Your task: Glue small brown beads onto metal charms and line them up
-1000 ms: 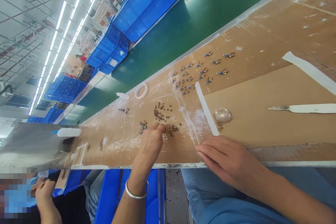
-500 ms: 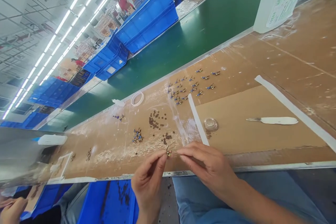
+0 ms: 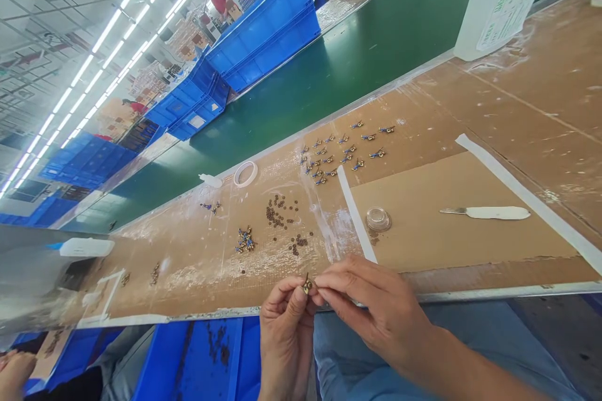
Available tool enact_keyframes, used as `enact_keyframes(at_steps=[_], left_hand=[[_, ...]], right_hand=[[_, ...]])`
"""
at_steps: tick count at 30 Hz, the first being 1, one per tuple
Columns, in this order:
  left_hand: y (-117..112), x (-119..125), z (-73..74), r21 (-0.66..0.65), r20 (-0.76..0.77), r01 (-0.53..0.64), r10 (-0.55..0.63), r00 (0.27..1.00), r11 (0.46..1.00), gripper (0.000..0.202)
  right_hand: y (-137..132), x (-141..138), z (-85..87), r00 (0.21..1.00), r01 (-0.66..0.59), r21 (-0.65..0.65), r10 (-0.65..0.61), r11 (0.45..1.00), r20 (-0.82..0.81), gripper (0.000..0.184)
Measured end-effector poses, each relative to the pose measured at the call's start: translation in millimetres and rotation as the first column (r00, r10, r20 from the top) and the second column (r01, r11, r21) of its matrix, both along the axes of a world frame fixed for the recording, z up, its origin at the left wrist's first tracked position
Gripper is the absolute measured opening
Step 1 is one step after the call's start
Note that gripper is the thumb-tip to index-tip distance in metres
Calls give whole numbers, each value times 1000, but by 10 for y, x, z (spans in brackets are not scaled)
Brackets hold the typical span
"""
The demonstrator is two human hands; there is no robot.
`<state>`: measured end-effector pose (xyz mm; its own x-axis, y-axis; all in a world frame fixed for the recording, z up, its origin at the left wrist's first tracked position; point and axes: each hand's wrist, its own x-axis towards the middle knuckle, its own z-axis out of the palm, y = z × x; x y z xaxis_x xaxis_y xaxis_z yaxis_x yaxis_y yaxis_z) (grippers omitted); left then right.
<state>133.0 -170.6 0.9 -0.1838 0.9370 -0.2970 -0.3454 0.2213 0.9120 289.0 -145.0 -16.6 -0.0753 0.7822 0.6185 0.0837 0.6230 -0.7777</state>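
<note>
My left hand [image 3: 285, 332] and my right hand [image 3: 371, 310] meet at the near edge of the brown cardboard work surface [image 3: 470, 238]. Both pinch one small gold-coloured part [image 3: 307, 284] between their fingertips. Just beyond lie loose dark brown beads [image 3: 278, 213], a smaller bead cluster [image 3: 298, 242] and a little heap of blue-and-gold pieces [image 3: 245, 240]. Further back, several finished blue-and-gold pieces [image 3: 343, 149] lie in rows.
A small clear dish [image 3: 378, 219] and a white-handled blade [image 3: 489, 213] lie to the right. A tape ring [image 3: 245, 173] and a white bottle [image 3: 210, 180] sit at the far edge by the green conveyor belt [image 3: 338, 56]. Blue crates [image 3: 268, 31] stand beyond. Another person's hand [image 3: 14, 373] shows at bottom left.
My left hand picked a small part from the surface and drew back to the near edge. My right hand lifted off the table and joined it, both now pinching the part.
</note>
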Motion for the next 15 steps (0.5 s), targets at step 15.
enact_keyframes(at_steps=[15], left_hand=[[11, 136, 99, 76, -173, -96, 108, 979, 992, 19]], right_hand=[[22, 35, -107, 990, 24, 143, -44, 989, 133, 16]])
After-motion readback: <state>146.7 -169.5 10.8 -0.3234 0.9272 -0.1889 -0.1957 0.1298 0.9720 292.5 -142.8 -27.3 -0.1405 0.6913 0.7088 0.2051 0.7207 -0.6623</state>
